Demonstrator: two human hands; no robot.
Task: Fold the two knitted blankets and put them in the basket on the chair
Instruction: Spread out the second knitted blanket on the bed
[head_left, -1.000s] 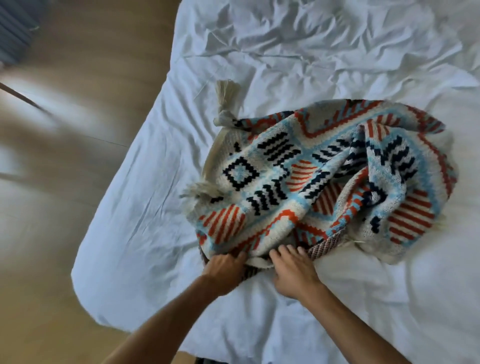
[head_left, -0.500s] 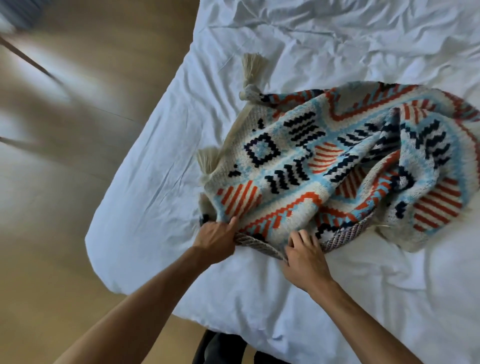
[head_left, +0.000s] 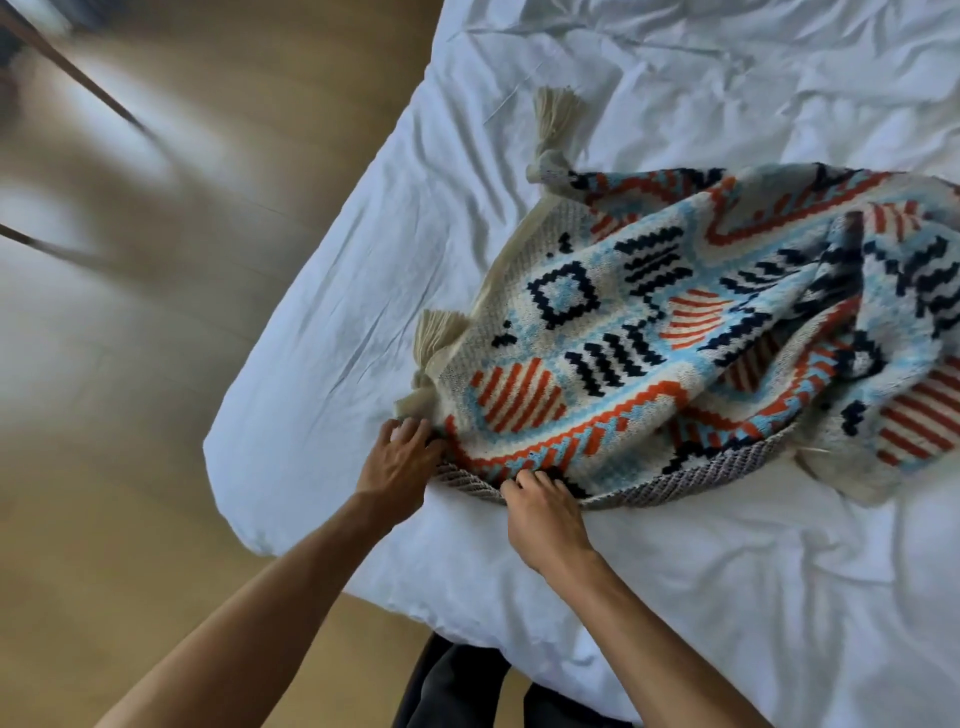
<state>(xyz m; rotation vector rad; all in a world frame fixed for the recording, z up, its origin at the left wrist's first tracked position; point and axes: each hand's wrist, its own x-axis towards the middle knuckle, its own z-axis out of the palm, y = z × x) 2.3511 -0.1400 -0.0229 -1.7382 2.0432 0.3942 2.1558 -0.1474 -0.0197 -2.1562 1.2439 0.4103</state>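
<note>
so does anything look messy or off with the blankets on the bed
Yes. The patterned blanket lies bunched in a crumpled heap, not spread flat, and it covers the grey knitted blanket, of which only a near edge shows. The white sheet is wrinkled.

Bed (head_left: 363, 322), white sheet, creased all over; near-left corner in view over a wood floor (head_left: 130, 467).

On the sheet: one patterned blanket (head_left: 649, 332), cream, light blue, orange and navy, bunched in loose folds and running off the right edge of view. Two cream tassels (head_left: 558, 111) lie flat on the sheet at its left side. A grey ribbed knit (head_left: 691, 480) shows from under its near edge, touching the sheet.
</note>
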